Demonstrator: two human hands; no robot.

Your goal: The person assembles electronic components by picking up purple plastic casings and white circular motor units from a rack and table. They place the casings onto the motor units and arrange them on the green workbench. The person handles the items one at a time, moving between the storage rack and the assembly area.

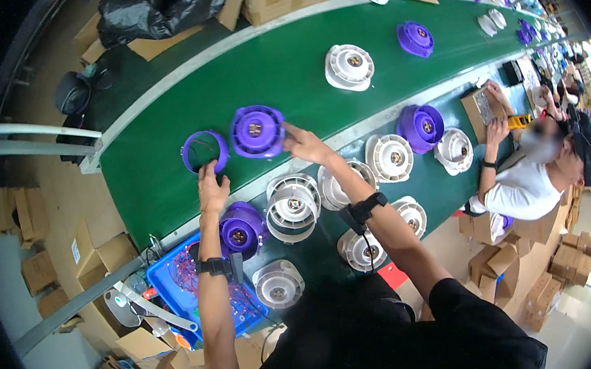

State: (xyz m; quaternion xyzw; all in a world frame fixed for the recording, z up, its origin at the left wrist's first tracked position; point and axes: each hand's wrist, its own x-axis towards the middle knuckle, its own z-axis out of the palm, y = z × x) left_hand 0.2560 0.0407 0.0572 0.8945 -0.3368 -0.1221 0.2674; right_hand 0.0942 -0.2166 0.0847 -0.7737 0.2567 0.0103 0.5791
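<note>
My left hand [212,190] has its fingers closed on the near rim of a purple plastic ring [185,152], which stands on the green conveyor belt. Thin dark wires show through the ring's opening. To the right of it, a purple round housing [244,132] with a slotted rim and a metal centre lies on the belt. My right hand [304,145] reaches in from the right, its fingertips gripping that housing's right edge. Just below my left hand sits a deeper purple housing [253,223], and beside it a white one [292,221] with a raised ring.
The green belt [163,173] curves away to the upper right, carrying a white housing [350,66] and a purple one [415,39]. Several white housings [389,158] line the near side. A blue tray [167,282] holds tangled wires. A co-worker [532,173] handles a cardboard box [477,112].
</note>
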